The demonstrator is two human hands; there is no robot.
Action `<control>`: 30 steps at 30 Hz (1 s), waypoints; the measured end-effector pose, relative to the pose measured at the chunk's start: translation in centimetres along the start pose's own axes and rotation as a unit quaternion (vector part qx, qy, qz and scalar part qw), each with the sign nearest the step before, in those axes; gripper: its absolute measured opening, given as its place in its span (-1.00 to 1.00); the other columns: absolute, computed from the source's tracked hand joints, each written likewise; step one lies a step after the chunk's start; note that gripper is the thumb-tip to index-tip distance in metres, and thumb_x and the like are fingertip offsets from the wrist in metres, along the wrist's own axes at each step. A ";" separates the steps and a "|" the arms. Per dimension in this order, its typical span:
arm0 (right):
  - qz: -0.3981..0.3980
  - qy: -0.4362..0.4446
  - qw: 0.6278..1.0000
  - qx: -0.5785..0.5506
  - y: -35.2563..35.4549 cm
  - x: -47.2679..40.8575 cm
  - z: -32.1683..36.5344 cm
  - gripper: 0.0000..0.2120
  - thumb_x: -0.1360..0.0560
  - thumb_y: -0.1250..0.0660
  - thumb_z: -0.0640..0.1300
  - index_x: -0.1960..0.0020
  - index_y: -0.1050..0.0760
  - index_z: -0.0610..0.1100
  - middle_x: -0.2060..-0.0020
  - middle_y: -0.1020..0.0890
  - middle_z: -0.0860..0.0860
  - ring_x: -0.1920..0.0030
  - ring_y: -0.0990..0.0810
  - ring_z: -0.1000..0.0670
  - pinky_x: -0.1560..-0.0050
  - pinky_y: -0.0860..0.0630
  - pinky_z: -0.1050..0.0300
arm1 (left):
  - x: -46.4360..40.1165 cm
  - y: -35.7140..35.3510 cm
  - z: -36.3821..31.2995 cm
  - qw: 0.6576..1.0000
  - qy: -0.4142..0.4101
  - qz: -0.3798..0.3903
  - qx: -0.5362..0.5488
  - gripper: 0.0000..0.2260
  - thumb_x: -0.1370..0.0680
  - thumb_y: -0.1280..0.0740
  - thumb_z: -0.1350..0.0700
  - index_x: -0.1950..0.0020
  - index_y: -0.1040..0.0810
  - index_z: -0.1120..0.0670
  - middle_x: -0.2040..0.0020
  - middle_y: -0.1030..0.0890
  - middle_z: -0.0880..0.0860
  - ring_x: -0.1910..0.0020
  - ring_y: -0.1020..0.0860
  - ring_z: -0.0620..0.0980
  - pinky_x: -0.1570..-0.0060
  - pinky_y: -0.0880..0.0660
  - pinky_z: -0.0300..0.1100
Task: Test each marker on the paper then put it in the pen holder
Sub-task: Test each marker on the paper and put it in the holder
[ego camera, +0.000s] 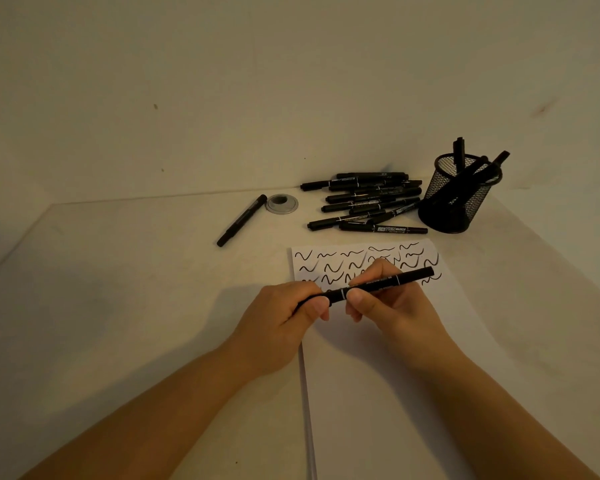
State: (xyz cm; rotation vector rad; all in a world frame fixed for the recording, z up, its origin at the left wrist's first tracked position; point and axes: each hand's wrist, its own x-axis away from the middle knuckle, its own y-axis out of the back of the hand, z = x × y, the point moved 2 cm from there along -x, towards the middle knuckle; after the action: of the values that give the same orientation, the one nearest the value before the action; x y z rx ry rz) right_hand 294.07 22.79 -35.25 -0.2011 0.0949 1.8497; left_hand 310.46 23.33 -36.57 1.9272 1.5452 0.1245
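Note:
I hold one black marker (pixel 381 284) level above the white paper (pixel 378 368). My left hand (pixel 284 317) grips its left end, where the cap sits. My right hand (pixel 392 303) pinches the barrel just right of a white ring. The top of the paper carries several black squiggles (pixel 333 268). A black mesh pen holder (pixel 459 194) stands at the back right with several markers upright in it. A pile of black markers (pixel 368 202) lies left of the holder.
A single black marker (pixel 242 220) lies apart at the back, next to a small round clear lid (pixel 282 203). The pale table meets a plain wall behind. The table's left edge runs diagonally toward me.

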 end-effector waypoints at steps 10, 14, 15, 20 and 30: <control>-0.076 -0.021 0.990 0.120 -0.3 -0.3 -0.5 -0.91 -0.46 -0.32 -0.15 0.22 -0.50 -0.07 0.46 -0.62 0.07 0.43 -0.52 0.18 0.36 -0.45 0.35 | -0.3 -0.2 0.4 0.999 0.028 -0.018 0.031 -0.75 -0.52 -0.14 -0.19 0.29 -0.49 -0.17 0.51 -0.35 -0.09 0.50 -0.29 -0.15 0.46 -0.21 -0.35; -0.129 0.108 0.914 0.369 -0.5 0.0 0.4 -0.86 -0.45 -0.35 -0.07 0.26 -0.53 -0.08 0.40 -0.58 0.08 0.42 -0.48 0.11 0.40 -0.44 0.26 | -0.3 0.1 0.3 0.996 0.042 -0.078 0.008 -0.72 -0.50 -0.13 -0.17 0.35 -0.46 -0.13 0.55 -0.41 -0.13 0.56 -0.32 -0.16 0.50 -0.23 -0.39; -0.117 0.181 0.873 0.437 -0.8 0.1 0.9 -0.96 -0.43 -0.40 -0.16 0.18 -0.56 -0.11 0.32 -0.59 0.06 0.41 -0.49 0.13 0.43 -0.45 0.28 | -0.2 0.2 0.3 0.995 0.044 -0.085 -0.006 -0.69 -0.52 -0.15 -0.15 0.37 -0.45 -0.10 0.54 -0.42 -0.13 0.56 -0.33 -0.15 0.50 -0.23 -0.37; -0.010 0.309 0.730 0.609 -1.8 -0.4 1.8 -0.66 -0.27 -0.50 -0.31 -0.03 -0.58 -0.16 0.13 -0.61 -0.09 0.28 -0.58 -0.04 0.54 -0.50 0.14 | -0.5 0.4 -0.4 0.993 -0.014 -0.090 -0.078 -0.62 -0.48 -0.10 -0.20 0.31 -0.50 0.03 0.46 -0.48 -0.04 0.45 -0.44 -0.05 0.43 -0.35 -0.17; -0.162 0.240 0.791 0.538 5.0 -7.1 6.2 -0.85 -0.42 -0.37 -0.31 0.01 -0.57 -0.21 0.03 -0.58 -0.10 0.23 -0.52 0.04 0.11 -0.48 0.26 | -3.9 5.6 5.6 0.931 0.086 -0.183 -0.303 -0.75 -0.50 -0.29 0.00 -0.09 -0.50 0.11 -0.07 -0.48 0.08 -0.05 -0.46 0.08 0.05 -0.48 -0.03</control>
State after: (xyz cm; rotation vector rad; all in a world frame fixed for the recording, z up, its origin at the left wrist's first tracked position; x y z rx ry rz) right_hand 290.61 15.73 -28.02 0.1244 1.3481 1.1204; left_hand 316.55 16.89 -36.68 1.1524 1.6983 0.5520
